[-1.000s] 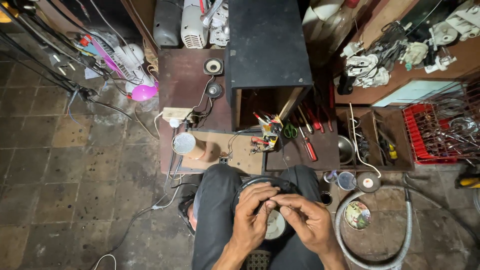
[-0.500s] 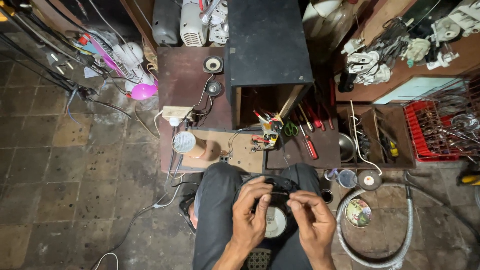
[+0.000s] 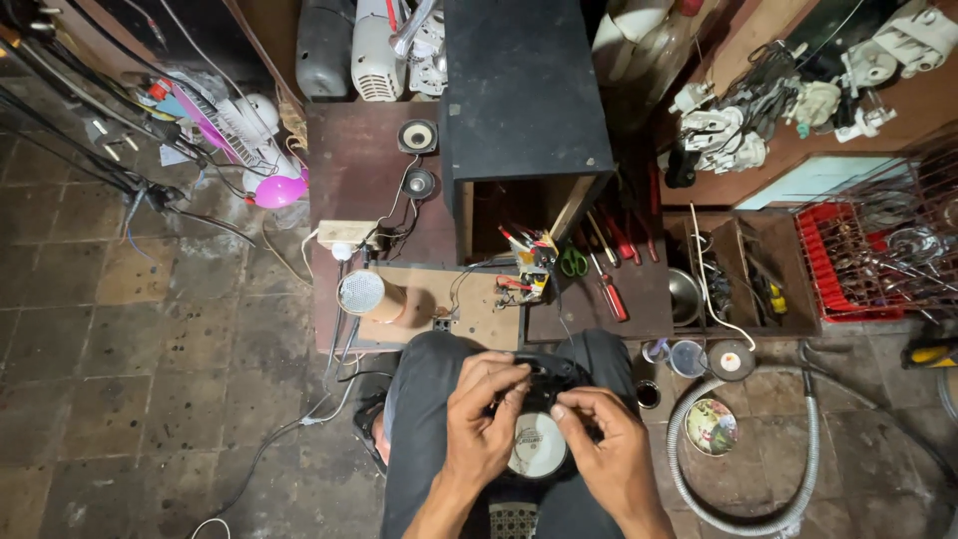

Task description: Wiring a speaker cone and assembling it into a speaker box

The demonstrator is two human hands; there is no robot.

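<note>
Here the person sits low with a round black device (image 3: 537, 419), a pale disc on its face, resting on the lap, which steadies it while both hands work its upper edge. The left hand (image 3: 483, 417) curls over the device's top-left rim, its grip closed around the black housing so the thing cannot roll. The right hand (image 3: 605, 449) comes in from the other side with thumb and forefinger pinched nearly shut at the rim; whether they hold some small part I cannot tell, it is too small to see. Just ahead of the knees lies a low wooden surface (image 3: 369, 180), crowded: a black open-fronted box (image 3: 524, 90), two small speakers (image 3: 417, 136), a circuit board (image 3: 527, 274) with loose wires, red-handled screwdrivers (image 3: 611, 297) and green-handled scissors (image 3: 573, 262), all within easy reach. To the right a grey ribbed hose (image 3: 689, 439) loops on the floor beside small tins (image 3: 711, 426), hemming that side in. The tiled floor (image 3: 150, 379) on the left offers more room, though cables trail across it.
</note>
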